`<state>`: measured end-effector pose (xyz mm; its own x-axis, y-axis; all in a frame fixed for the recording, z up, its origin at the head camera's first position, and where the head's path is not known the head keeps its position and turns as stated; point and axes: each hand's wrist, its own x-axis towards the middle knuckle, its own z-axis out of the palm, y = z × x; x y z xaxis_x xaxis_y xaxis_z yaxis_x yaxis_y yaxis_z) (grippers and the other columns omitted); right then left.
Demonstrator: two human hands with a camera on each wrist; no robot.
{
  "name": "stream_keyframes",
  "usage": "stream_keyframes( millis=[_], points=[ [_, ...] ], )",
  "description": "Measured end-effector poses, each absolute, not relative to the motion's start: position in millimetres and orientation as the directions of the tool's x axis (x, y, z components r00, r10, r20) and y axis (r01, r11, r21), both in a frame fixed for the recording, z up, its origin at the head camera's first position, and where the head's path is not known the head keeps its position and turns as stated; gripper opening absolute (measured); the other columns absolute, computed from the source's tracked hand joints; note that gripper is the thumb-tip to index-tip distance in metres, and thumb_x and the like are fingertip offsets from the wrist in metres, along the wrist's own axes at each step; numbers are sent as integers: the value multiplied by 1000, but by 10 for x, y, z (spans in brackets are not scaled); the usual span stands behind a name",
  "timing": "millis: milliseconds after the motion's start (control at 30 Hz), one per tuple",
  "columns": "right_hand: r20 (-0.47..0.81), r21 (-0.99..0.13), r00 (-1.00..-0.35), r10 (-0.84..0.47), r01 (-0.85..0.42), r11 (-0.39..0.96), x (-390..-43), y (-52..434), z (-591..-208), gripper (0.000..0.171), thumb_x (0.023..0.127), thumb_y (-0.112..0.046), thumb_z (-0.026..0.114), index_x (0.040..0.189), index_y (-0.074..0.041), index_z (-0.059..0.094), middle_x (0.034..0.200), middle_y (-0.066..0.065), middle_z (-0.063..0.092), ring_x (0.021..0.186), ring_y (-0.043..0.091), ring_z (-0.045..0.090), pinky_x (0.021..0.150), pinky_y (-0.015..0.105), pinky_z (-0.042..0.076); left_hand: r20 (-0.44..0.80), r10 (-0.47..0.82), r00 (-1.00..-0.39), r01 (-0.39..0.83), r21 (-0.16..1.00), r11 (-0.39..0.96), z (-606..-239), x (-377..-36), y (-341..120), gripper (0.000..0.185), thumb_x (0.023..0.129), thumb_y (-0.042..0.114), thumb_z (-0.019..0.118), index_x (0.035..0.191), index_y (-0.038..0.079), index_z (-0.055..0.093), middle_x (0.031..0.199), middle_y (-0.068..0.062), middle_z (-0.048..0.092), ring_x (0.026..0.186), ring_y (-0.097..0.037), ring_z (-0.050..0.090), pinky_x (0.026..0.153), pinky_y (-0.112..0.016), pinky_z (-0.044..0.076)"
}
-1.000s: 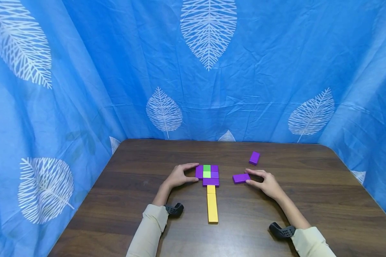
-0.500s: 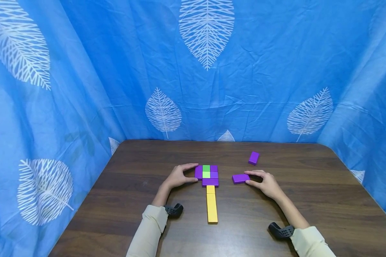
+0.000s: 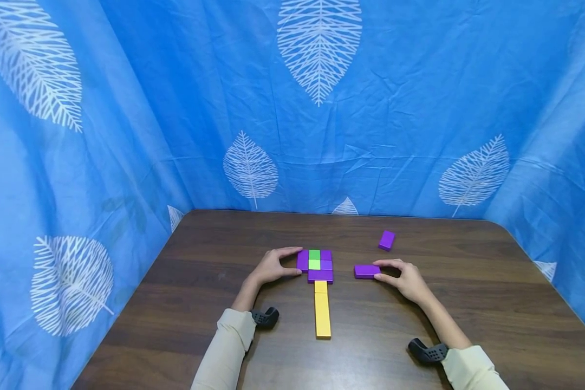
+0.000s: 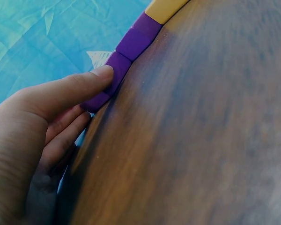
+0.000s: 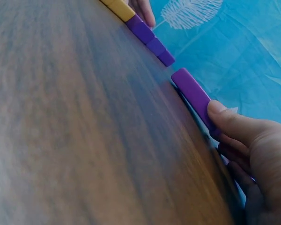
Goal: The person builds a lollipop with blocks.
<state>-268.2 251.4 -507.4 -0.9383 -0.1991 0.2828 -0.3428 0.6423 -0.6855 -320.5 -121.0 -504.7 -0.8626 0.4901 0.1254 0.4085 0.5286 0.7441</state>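
Note:
A flat cluster of purple and green blocks [image 3: 314, 265] lies mid-table, with a yellow bar [image 3: 322, 314] running from it toward me. My left hand [image 3: 272, 266] holds the cluster's left purple block [image 4: 107, 83] between thumb and fingers. My right hand [image 3: 403, 278] pinches the right end of a loose purple block [image 3: 367, 271] that lies flat, right of the cluster; the same block [image 5: 194, 97] shows under my thumb in the right wrist view. The cluster [image 5: 150, 40] lies beyond it there.
Another small purple block [image 3: 387, 240] lies farther back on the right. The dark wooden table [image 3: 468, 303] is walled on three sides by a blue leaf-print curtain [image 3: 322, 108]. Black wrist mounts sit at both cuffs.
Nothing has visibly moved on the table; only the head view shifted slightly.

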Motion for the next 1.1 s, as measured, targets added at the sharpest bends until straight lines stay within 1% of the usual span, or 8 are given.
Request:
stream_keyframes(
  millis=[100,200,400,500,700,833,1033,1100],
  points=[
    [282,-699,-940,-192,-339,629,-2685,2511,-5064,31,79,-32,73,106,-18,70,104,1,67,104,23,57,87,40,43,127,491,-862,411,743,528,-5052,-3213,-1211,64,76,41,74,133,20,52,134,0,50,127,-19,41,102,-43,34],
    [284,-717,-941,-184,-336,610,-2694,2507,-5047,32,79,-32,72,107,-16,69,104,0,67,104,22,58,87,38,44,132,494,-859,417,740,527,-5056,-3224,-1208,64,77,41,73,133,20,52,134,0,50,126,-19,41,102,-43,35],
    [290,-745,-945,-149,-321,585,-2733,2473,-4992,33,79,-33,73,107,-16,69,103,2,68,105,23,57,89,44,42,135,492,-860,417,740,527,-5038,-3231,-1208,63,76,40,74,132,20,53,133,0,51,126,-19,42,102,-42,35],
    [306,-753,-942,-134,-326,572,-2753,2442,-4958,32,79,-33,73,106,-16,69,103,3,68,105,24,57,89,45,42,133,487,-863,414,739,531,-5034,-3231,-1212,63,76,41,74,132,20,53,133,1,51,126,-18,42,102,-42,35],
    [321,-749,-939,-124,-332,573,-2808,2360,-4879,33,79,-32,73,106,-14,69,102,3,68,99,21,60,80,35,48,130,488,-863,413,737,535,-5062,-3224,-1212,64,76,42,73,133,21,52,134,1,50,126,-19,41,102,-42,34],
    [334,-763,-933,-132,-350,543,-2888,2275,-4814,34,78,-29,74,106,-12,69,101,6,68,95,22,62,77,32,52,126,483,-867,407,738,538,-5060,-3214,-1207,63,77,40,73,133,22,52,134,2,50,127,-18,41,102,-42,34],
    [372,-765,-921,-119,-377,523,-3012,2100,-4719,33,77,-27,76,105,-11,69,102,7,68,97,22,60,79,37,49,124,479,-869,404,736,543,-5048,-3211,-1207,63,77,40,73,133,21,52,134,1,50,127,-18,40,103,-42,33],
    [384,-777,-915,-125,-394,492,-3050,2028,-4697,33,77,-25,76,106,-9,69,102,9,68,98,25,60,80,42,49,128,481,-867,408,736,540,-5041,-3212,-1206,63,77,40,73,133,20,52,134,1,50,127,-18,41,103,-43,33]
  ],
)
